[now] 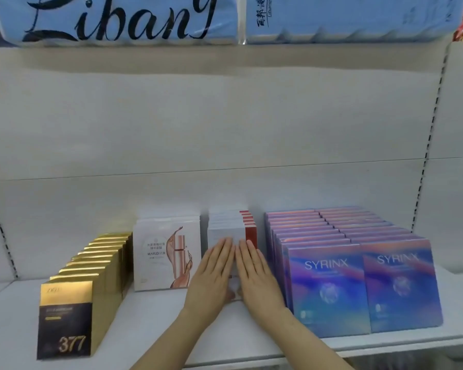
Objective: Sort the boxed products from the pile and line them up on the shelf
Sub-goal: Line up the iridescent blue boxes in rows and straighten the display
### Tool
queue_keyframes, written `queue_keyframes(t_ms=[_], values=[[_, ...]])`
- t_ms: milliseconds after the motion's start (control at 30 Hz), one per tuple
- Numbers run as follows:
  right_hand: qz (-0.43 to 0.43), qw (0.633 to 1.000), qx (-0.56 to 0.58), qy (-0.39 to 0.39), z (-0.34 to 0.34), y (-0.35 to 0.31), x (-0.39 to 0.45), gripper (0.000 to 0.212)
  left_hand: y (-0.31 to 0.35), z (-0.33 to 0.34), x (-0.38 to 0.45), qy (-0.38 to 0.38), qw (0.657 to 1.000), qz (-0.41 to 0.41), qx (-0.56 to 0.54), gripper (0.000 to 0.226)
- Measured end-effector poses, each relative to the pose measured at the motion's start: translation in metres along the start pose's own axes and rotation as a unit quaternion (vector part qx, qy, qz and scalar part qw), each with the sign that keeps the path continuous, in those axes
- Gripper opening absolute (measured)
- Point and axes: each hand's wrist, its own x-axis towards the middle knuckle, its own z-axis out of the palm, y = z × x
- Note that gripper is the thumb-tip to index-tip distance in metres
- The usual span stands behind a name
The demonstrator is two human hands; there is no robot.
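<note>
Several white-and-red boxes stand in a row front to back at the middle of the white shelf. My left hand and my right hand lie flat, side by side, against the front face of the foremost one, fingers straight and pointing up. Neither hand grips anything. The front box is mostly hidden behind my hands. To the left stands a row of white boxes with a rose-gold bottle picture. Further left runs a row of gold-and-black boxes marked 377.
Two side-by-side rows of blue-purple SYRINX boxes fill the right part of the shelf. Blue Libang packs sit on the shelf above. Bare shelf surface lies in front of the middle rows and at the far left.
</note>
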Motion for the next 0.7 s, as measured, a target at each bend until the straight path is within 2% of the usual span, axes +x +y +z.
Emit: queue_keyframes(t_ms=[100, 167, 400, 467, 600, 700], values=[[0.007, 1.000, 0.004, 0.019, -0.006, 0.001, -0.004, 0.113, 0.007, -0.004, -0.002, 0.004, 0.999, -0.023, -0.029, 0.111], [0.010, 1.000, 0.009, 0.018, -0.008, 0.003, -0.005, 0.112, 0.009, -0.006, -0.005, 0.005, 0.999, -0.031, -0.037, 0.116], [-0.017, 0.999, 0.027, 0.027, 0.007, 0.001, -0.002, 0.128, 0.012, 0.000, -0.004, -0.038, 0.997, -0.052, -0.047, 0.095], [-0.024, 0.999, 0.030, 0.031, 0.009, 0.003, -0.001, 0.131, 0.012, -0.001, -0.004, -0.051, 0.995, -0.059, -0.057, 0.099], [-0.025, 0.997, 0.031, 0.074, 0.006, 0.003, -0.005, 0.120, 0.003, -0.009, -0.018, -0.033, 0.996, -0.075, -0.037, 0.111], [-0.054, 0.994, 0.023, 0.090, 0.001, -0.003, -0.005, 0.106, -0.012, -0.010, -0.037, -0.007, 0.996, -0.094, -0.006, 0.103]])
